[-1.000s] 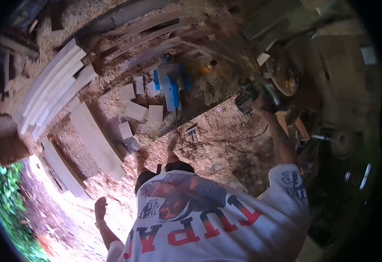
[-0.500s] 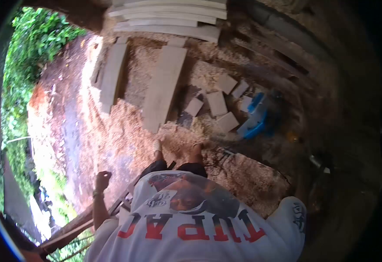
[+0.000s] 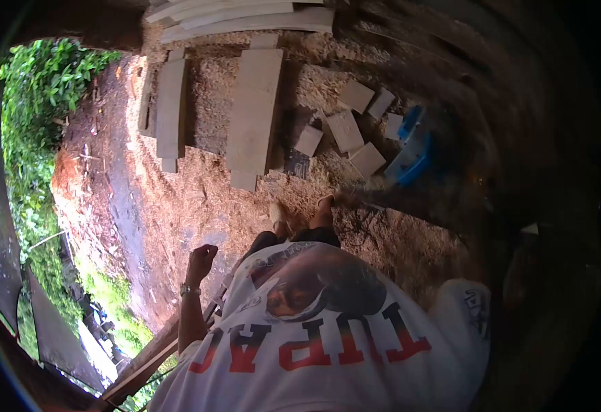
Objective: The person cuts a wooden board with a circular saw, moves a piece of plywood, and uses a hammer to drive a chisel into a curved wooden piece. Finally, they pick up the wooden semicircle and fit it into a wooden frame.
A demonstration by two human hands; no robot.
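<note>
Wood shavings [image 3: 207,175] carpet the ground around a person in a white printed shirt [image 3: 314,343]; the footing looks loose, so flat, unhurried steps seem wisest. Closest in, the left hand [image 3: 202,264] is held out to the person's side, with a watch [image 3: 190,290] at its wrist; its fingers are bent and nothing shows in them, though whether they close fully I cannot tell. The right hand is out of sight beyond its sleeve [image 3: 466,309], so its state cannot be told either. Both feet [image 3: 280,213] are near the end of the wide board [image 3: 252,103], which lies ahead on the ground, a narrower board [image 3: 170,103] to its left. These are long pieces; two hands spread along the length would probably keep one balanced. To the right lie loose pale blocks [image 3: 345,130], easy to trip on, and beside them a blue machine [image 3: 413,168] best given room. Farther off, stacked planks [image 3: 245,22] lie crosswise, and green foliage [image 3: 39,96] grows at the left.
</note>
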